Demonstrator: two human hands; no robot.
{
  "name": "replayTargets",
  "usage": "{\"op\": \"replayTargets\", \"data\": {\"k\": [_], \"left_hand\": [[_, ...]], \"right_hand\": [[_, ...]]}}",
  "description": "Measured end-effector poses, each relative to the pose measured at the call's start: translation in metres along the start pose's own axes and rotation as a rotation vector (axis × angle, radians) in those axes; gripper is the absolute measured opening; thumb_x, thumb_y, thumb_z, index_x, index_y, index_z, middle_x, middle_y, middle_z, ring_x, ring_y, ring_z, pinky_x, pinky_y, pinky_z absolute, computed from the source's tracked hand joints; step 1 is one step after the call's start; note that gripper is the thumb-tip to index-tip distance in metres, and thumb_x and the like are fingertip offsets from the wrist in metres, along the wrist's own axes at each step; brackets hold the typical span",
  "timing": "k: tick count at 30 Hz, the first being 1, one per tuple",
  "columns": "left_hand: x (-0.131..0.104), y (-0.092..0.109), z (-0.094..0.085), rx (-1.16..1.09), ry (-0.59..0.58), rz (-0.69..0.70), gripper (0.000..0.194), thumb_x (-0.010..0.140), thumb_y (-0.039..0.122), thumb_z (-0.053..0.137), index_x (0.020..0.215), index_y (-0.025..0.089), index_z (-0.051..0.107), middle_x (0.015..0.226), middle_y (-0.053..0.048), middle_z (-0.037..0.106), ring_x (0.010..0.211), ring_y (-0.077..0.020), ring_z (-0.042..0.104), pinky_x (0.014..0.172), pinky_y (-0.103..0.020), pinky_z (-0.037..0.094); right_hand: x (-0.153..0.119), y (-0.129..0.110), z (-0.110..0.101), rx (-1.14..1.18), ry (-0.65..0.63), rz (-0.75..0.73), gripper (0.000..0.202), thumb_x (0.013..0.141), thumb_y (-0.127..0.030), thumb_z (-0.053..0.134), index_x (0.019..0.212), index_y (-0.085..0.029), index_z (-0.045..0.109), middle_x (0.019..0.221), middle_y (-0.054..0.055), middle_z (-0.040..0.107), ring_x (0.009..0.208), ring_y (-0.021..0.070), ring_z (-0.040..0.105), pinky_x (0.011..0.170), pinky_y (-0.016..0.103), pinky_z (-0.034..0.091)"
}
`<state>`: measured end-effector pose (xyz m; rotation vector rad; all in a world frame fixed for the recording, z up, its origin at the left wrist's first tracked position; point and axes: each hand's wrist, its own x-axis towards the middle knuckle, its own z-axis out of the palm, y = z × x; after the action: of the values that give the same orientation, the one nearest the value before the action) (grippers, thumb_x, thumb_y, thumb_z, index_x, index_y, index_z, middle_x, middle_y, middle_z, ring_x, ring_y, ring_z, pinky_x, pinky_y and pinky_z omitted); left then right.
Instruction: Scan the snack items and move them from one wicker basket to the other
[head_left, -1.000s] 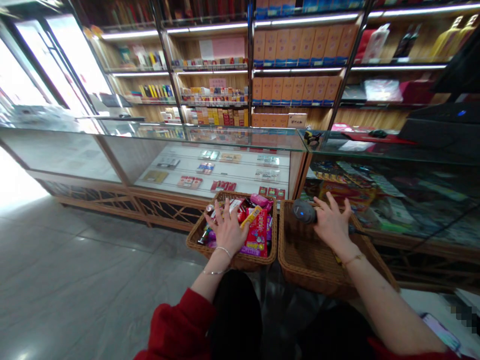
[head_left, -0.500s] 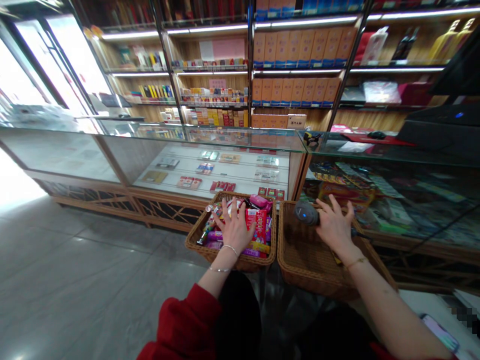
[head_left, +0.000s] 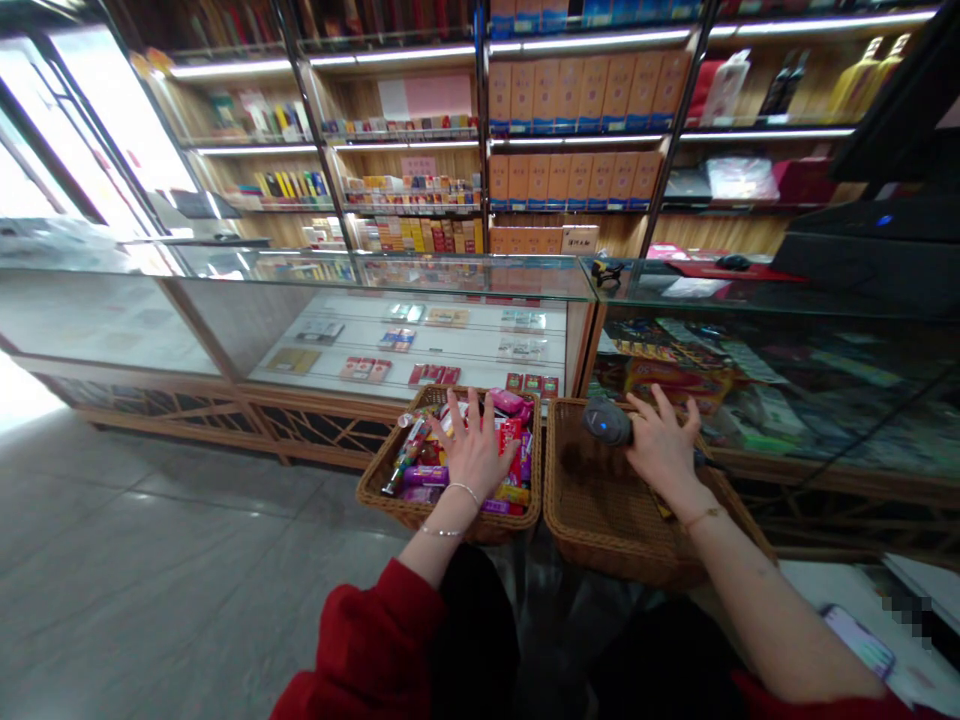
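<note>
My left hand (head_left: 478, 452) hovers over or rests on a wicker basket (head_left: 367, 494) full of packaged snacks, its fingers spread with nothing gripped. Purple packets (head_left: 426, 476), a red packet (head_left: 510, 432) and a pink one (head_left: 511, 402) show around it. My right hand (head_left: 664, 452) is over a second wicker basket (head_left: 600, 505), around a dark grey handheld scanner (head_left: 607, 424) with a small blue light. The scanner's head points left, and its handle is mostly hidden under the hand. Partly behind my right wrist, a small yellow item (head_left: 663, 508) lies in that basket.
A glass display counter (head_left: 420, 350) with small packs stands just beyond the baskets. Shelves of orange boxes (head_left: 577, 92) line the wall behind it. A phone (head_left: 859, 640) lies on a white surface at lower right. Dark computer equipment (head_left: 862, 255) sits on the counter.
The camera view has turned slightly right, so the scene sits further left. My left hand has shifted a little right over the snacks, covering more of the red packet. The right hand keeps the scanner.
</note>
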<state>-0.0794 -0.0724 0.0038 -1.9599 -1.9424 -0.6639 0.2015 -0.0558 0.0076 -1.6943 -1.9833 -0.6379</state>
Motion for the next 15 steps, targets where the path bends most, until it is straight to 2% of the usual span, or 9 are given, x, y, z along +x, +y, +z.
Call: {"op": "replayTargets", "data": {"k": [9,15], "left_hand": [[0.023,0.045,0.0,-0.027,-0.053,0.155,0.091,0.088,0.057,0.062,0.161,0.015,0.028,0.171,-0.018,0.015,0.156,-0.0449,-0.004,0.119,-0.076,0.0],[0.032,0.078,0.009,-0.052,-0.126,0.256,0.097,0.087,0.058,0.063,0.163,0.014,0.022,0.172,-0.016,0.007,0.156,-0.0443,-0.007,0.122,-0.073,0.001]], "right_hand": [[-0.006,0.024,-0.001,-0.025,-0.016,0.051,0.029,0.075,-0.015,0.056,0.098,-0.019,0.074,0.14,0.008,0.066,0.146,0.0339,0.036,0.115,0.068,0.015],[-0.016,0.047,-0.002,-0.069,-0.021,0.072,0.029,0.075,-0.016,0.057,0.099,-0.019,0.073,0.141,0.009,0.065,0.146,0.0343,0.035,0.115,0.067,0.016]]}}
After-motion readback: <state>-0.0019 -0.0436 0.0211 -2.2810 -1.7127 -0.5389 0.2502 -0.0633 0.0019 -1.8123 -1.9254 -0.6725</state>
